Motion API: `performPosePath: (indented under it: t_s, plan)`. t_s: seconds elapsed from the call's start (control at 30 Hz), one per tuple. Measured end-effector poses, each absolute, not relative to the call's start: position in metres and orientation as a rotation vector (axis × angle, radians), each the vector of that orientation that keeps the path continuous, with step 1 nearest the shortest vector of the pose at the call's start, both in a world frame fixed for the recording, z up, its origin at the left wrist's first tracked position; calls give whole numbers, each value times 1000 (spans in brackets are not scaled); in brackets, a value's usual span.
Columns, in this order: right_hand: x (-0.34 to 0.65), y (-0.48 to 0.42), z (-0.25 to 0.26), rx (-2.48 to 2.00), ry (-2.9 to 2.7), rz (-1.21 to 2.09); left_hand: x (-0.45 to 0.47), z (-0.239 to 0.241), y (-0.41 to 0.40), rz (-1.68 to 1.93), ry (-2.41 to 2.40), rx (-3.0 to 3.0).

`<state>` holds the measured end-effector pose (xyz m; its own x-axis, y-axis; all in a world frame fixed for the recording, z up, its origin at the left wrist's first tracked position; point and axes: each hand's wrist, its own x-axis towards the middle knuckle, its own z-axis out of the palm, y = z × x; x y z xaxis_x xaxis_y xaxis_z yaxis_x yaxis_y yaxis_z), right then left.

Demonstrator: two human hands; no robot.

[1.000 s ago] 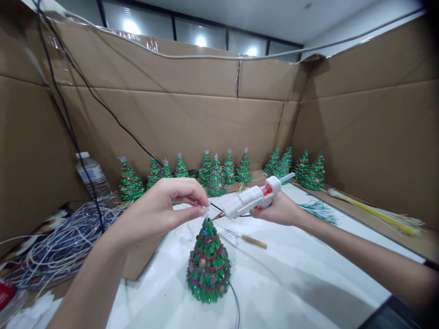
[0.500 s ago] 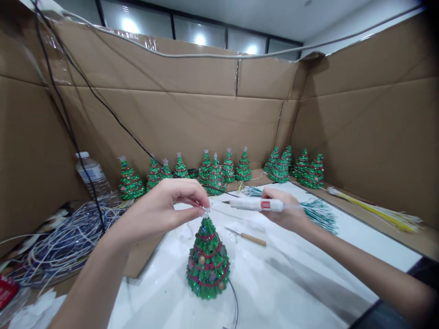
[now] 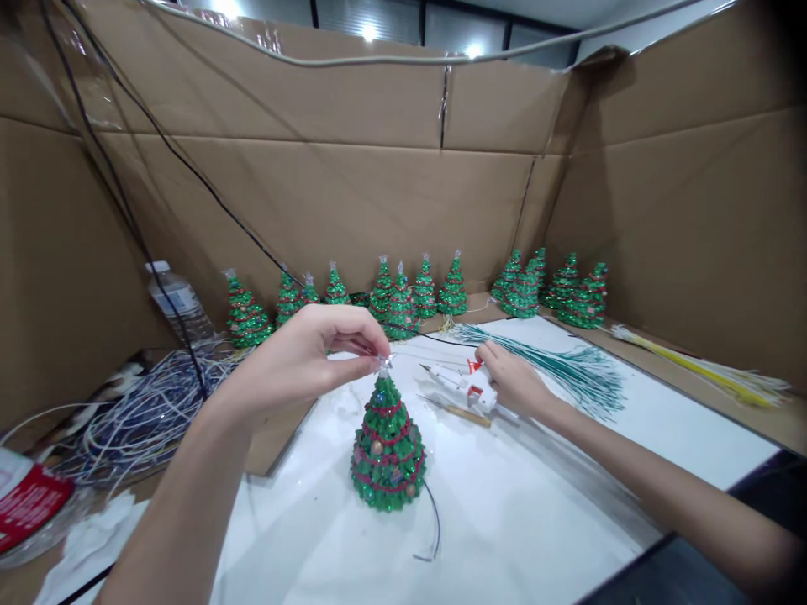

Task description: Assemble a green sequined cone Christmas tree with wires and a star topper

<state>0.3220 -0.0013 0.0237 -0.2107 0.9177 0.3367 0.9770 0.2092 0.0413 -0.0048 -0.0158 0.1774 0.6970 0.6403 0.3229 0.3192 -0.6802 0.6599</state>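
Note:
A small green Christmas tree (image 3: 389, 454) with red garland and little baubles stands upright in front of me, a thin wire running from its base. At its tip, my left hand (image 3: 321, 349) pinches a clear star (image 3: 385, 363) between thumb and fingers. Off to the right, my right hand (image 3: 514, 378) has its fingers closed at the back of a white glue gun (image 3: 463, 386), which tilts low over the table with its nozzle to the left. Just below the gun lies a wooden-handled pick (image 3: 467, 414), its shaft partly covered.
Several finished-looking trees (image 3: 454, 290) line the cardboard wall (image 3: 315, 202). Green wires (image 3: 586, 374) and yellow-white wires (image 3: 706, 365) lie to the right. On the left are a tangle of white wires (image 3: 142, 424), a water bottle (image 3: 180, 302) and a red-labelled bottle (image 3: 31, 504).
The glue gun has moved down and away from the star, turning onto a tilt near the table. My left hand stays at the treetop. The view has tipped downward.

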Motion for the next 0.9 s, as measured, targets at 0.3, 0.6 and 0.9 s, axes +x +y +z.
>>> performPosePath:
  t_s: [0.3,0.6,0.9]
  plan:
    - [331,21,4,-1839,-2294,-266,-6,177,-15,745,723,2349]
    - [330,28,16,-1773,-2286,-1,-5,176,-14,760,728,2356]
    - [240,-21,126,-1211,-2086,162,-4,175,-15,778,692,2312]
